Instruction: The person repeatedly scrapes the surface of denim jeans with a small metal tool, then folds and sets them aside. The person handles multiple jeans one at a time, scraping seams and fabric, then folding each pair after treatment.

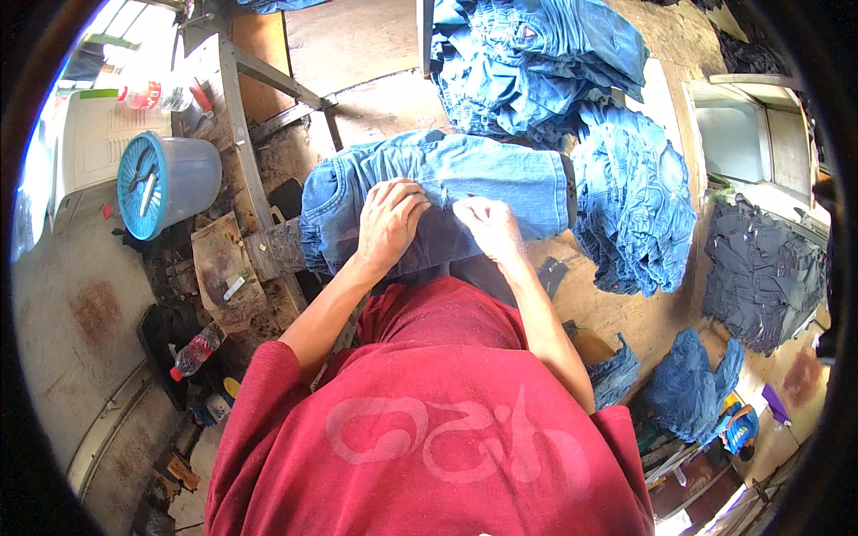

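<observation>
A pair of blue jeans [518, 174] lies flat across a narrow support in front of me, its gathered waist and pocket to the left and a hem to the right. My left hand [391, 223] rests on its near middle, fingers curled and closed on the denim. Just to the right, my right hand [493, 230] pinches the same denim, thumb and fingertips together. A small gap of cloth separates the two hands. Anything tiny between the fingertips is too small to make out.
Piles of blue denim [536, 62] and more denim [635, 196] sit beyond and to the right. Dark folded garments [764, 272] lie at far right. On the left are a lidded plastic bucket [192, 183], a wooden frame [246, 134] and a bottle [198, 350].
</observation>
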Demonstrator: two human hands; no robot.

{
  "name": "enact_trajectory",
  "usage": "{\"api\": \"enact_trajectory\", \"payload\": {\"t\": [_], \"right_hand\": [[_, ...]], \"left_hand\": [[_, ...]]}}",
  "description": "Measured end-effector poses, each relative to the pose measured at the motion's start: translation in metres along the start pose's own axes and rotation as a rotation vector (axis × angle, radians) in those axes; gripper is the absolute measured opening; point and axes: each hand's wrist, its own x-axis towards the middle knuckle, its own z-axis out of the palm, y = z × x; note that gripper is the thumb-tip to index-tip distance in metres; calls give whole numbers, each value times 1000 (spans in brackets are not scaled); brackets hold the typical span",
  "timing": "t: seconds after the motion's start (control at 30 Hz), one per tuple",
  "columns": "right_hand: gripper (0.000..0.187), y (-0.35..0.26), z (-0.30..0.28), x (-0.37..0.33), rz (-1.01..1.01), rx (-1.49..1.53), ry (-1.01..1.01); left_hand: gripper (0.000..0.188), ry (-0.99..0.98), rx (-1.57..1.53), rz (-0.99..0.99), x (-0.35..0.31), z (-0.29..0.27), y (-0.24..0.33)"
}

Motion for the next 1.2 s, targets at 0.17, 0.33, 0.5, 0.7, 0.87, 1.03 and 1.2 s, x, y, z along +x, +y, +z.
{"api": "enact_trajectory", "payload": {"t": [0.17, 0.33, 0.5, 0.7, 0.87, 1.03, 1.2], "right_hand": [[35, 0, 26, 3, 393, 460, -51], [29, 18, 25, 5, 409, 754, 100], [27, 26, -2, 1, 485, 784, 156], [35, 13, -13, -8, 268, 552, -165], [30, 19, -10, -19, -103, 153, -4], [25, 21, -13, -24, -29, 173, -54], [26, 15, -12, -24, -60, 95, -13]], "left_hand": [[17, 79, 130, -23, -4, -4, 16], [18, 53, 190, -65, -8, -6, 10], [15, 182, 80, -166, 7, -36, -3], [22, -136, -348, -479, 10, -22, 61], [27, -370, -907, -990, 14, 6, 61], [38, -346, -1005, -1169, 14, 15, 50], [48, -324, -1014, -1230, 9, 13, 55]]}}
